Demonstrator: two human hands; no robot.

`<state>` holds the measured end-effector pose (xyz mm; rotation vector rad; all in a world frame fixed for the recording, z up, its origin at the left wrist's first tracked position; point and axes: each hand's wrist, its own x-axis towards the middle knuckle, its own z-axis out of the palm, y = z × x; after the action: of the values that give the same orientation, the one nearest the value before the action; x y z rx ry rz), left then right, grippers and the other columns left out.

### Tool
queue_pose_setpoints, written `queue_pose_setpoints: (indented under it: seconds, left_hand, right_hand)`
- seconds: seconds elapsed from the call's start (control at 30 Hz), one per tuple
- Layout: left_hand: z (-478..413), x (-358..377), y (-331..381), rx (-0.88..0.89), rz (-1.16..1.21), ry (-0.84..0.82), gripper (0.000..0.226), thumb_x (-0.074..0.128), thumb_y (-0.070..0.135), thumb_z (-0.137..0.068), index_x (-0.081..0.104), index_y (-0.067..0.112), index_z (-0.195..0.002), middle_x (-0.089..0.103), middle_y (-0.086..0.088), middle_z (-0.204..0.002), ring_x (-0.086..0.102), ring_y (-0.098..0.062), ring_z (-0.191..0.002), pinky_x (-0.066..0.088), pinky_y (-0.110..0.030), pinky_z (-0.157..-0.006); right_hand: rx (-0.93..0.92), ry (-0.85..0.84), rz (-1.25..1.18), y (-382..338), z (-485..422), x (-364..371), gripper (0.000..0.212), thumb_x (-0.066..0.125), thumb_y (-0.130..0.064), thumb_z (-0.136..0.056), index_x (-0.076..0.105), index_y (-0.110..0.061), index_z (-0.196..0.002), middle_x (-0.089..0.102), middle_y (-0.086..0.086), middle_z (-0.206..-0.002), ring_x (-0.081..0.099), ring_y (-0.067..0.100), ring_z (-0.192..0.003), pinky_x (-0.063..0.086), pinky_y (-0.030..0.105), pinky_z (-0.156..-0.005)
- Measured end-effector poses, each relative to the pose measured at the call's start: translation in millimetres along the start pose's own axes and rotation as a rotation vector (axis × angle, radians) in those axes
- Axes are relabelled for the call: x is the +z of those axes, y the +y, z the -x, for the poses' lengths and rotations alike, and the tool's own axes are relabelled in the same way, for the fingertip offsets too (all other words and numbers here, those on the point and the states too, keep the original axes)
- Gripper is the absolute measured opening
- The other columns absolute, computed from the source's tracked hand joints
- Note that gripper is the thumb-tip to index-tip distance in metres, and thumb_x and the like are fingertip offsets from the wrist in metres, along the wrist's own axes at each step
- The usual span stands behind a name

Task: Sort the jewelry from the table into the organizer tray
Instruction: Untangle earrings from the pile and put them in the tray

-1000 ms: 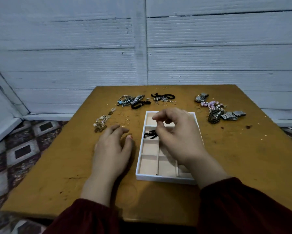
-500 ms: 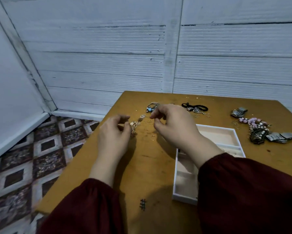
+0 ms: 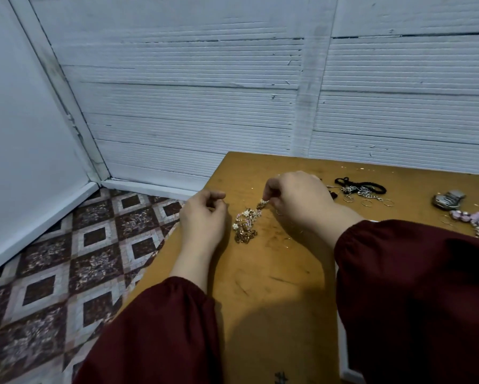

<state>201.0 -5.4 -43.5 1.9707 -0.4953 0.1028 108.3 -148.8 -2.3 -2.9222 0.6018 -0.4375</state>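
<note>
Pinching the upper end of a gold chain with small white flower beads (image 3: 246, 223), the right hand (image 3: 299, 200) holds it between thumb and fingertips, so the top link is raised. The rest of the chain lies in a loose heap on the worn brown wooden table (image 3: 274, 286). The left hand (image 3: 205, 217) rests at the table's left edge, just beside the heap and apart from it. Its fingers are curled in toward the thumb; whether anything small sits between them cannot be told. Both wrists come out of dark red sleeves (image 3: 163, 328).

Only a thin strip of the white organizer tray (image 3: 345, 367) shows, at the near right, behind the right sleeve; its compartments are hidden.

Further back on the right lie black cord bands (image 3: 363, 185) touching a tangle of silver chain (image 3: 354, 192), thin loose metal rings (image 3: 368, 202), a grey metal clip (image 3: 449, 199) and pink bead jewelry (image 3: 471, 217) at the frame's edge.
</note>
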Motion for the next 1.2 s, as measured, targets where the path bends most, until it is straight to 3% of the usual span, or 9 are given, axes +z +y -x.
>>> queue_pose_setpoints:
  seconds: [0.33,0.67,0.77,0.97,1.1,1.2]
  left_hand:
    - [-6,1,-2,0.021,-0.048,-0.021,0.015,0.056,0.018,-0.087,0.069,0.026,-0.089,0.06,0.011,-0.076,0.06,-0.016,-0.083,0.044,-0.026,-0.071]
    - [-7,2,-2,0.034,-0.073,-0.036,0.014,0.058,0.019,-0.087,0.064,0.03,-0.083,0.057,0.016,-0.073,0.061,-0.017,-0.085,0.049,-0.03,-0.075]
    - [-7,2,-1,0.037,-0.077,-0.042,0.014,0.057,0.019,-0.087,0.064,0.031,-0.084,0.057,0.017,-0.074,0.061,-0.017,-0.086,0.05,-0.031,-0.076]
    - [-7,3,-2,0.031,-0.095,-0.065,0.013,0.057,0.02,-0.088,0.066,0.029,-0.086,0.058,0.017,-0.072,0.061,-0.016,-0.083,0.049,-0.029,-0.073]
    - [-7,5,-2,0.045,-0.093,-0.091,0.011,0.058,0.021,-0.087,0.066,0.028,-0.087,0.062,0.013,-0.075,0.062,-0.015,-0.081,0.051,-0.03,-0.074]
    - [-7,8,-4,0.065,-0.079,-0.122,0.011,0.058,0.022,-0.087,0.067,0.028,-0.088,0.065,0.009,-0.081,0.063,-0.015,-0.082,0.052,-0.033,-0.077]
  right_hand:
    - [-0.147,-0.093,0.106,3,-20,16,0.016,0.063,-0.035,-0.088,0.069,-0.041,-0.101,0.058,-0.005,-0.108,0.05,0.02,-0.109,0.035,0.034,-0.089]
    - [-0.227,-0.042,0.246,2,-18,16,0.013,0.055,-0.036,-0.088,0.066,-0.032,-0.094,0.059,-0.005,-0.104,0.05,0.02,-0.101,0.034,0.033,-0.082]
    - [-0.179,-0.062,0.138,6,-17,14,0.001,0.059,-0.03,-0.079,0.06,-0.028,-0.079,0.059,-0.007,-0.089,0.052,0.019,-0.093,0.039,0.031,-0.077]
    - [-0.017,-0.049,-0.203,12,-13,8,0.006,0.067,-0.02,-0.069,0.061,-0.021,-0.071,0.063,-0.009,-0.071,0.06,0.014,-0.074,0.051,0.029,-0.066]
    - [0.006,-0.041,-0.321,11,-12,5,0.013,0.068,-0.014,-0.069,0.063,-0.021,-0.079,0.064,-0.008,-0.068,0.062,0.01,-0.07,0.052,0.027,-0.069]
    - [0.032,-0.061,-0.413,10,-10,3,0.017,0.066,-0.01,-0.073,0.068,-0.02,-0.086,0.064,-0.009,-0.067,0.058,0.002,-0.062,0.047,0.02,-0.062]
